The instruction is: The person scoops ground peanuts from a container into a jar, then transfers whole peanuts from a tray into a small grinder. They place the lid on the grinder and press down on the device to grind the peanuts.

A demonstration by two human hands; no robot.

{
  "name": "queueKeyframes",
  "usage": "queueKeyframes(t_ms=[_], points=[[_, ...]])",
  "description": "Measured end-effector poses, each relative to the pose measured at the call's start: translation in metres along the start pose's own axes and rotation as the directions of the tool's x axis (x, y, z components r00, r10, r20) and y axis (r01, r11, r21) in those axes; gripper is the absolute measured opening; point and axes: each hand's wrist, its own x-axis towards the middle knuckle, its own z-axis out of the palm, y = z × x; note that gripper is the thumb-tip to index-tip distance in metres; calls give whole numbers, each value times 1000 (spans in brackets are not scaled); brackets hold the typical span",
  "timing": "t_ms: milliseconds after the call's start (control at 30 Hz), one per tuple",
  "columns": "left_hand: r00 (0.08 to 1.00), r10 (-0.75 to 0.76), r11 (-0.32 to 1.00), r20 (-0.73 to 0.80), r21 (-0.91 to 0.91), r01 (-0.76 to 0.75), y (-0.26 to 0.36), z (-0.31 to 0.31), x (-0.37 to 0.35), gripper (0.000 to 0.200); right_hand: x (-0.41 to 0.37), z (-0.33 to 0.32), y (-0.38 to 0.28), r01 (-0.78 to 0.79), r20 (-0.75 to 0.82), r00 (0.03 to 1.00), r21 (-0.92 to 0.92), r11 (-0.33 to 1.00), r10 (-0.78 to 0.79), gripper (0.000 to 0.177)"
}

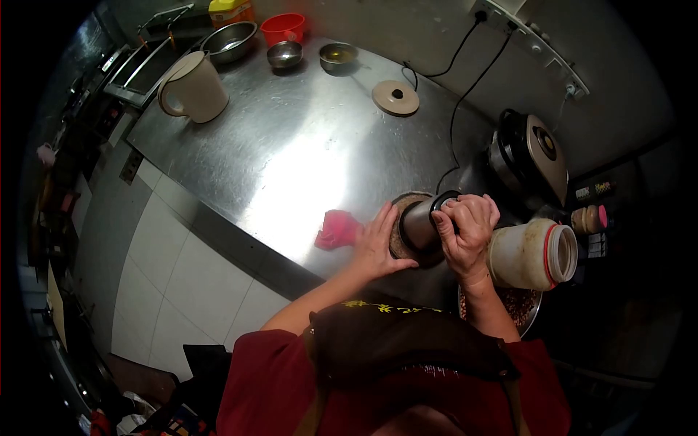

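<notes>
Your right hand is curled closed over the black-rimmed end of a metal cylinder, its thumb laid along the near side; you cannot tell from here how far the fingers wrap underneath. Your left hand is spread wide, thumb well apart from the fingers, resting against the edge of a round vessel without closing around it.

The cylinder sits between your two hands. Its long axis slants: the black-rimmed end points up toward your right hand, and the body runs down toward your left palm, its lower end over the brownish inside of the vessel. You cannot tell whether that lower end touches the bottom.

Just beside your left hand, on its outer side, lies a crumpled pink cloth. Right of your right hand, close to the wrist, is a cloudy jar with a red ring, its mouth facing away from the hand. Below it, partly behind your right forearm, a bowl holds small reddish-brown pieces. Beyond your right hand stands a rice cooker; well beyond both hands lies a cream lid with a black knob.
</notes>
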Motion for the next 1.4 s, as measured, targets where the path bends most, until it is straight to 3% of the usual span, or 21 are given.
queueKeyframes(t_ms=[467,700,767,900,967,1400], points=[[1000,-9,1000,11,-25,9,0,0,0,131,-1,1,0,-18,-8,1000,7,1000,18,25],[1000,0,1000,5,-12,0,0,0,-2,132,-9,-5,-4,-35,-2,999,38,999,35,15],[1000,-12,1000,23,-12,12,-2,0,-1,132,-12,-9,-3,-28,-17,999,67,997,29,15],[999,-22,999,27,-29,23,-1,1,-2,132,-35,3,15,40,-196,981,251,967,10,12],[1000,-17,999,8,-27,17,-1,2,-3,132,-46,11,23,122,-228,972,263,957,-61,10],[1000,-4,1000,-4,-29,4,-1,3,0,129,-50,27,25,97,-317,948,213,972,-25,5]])
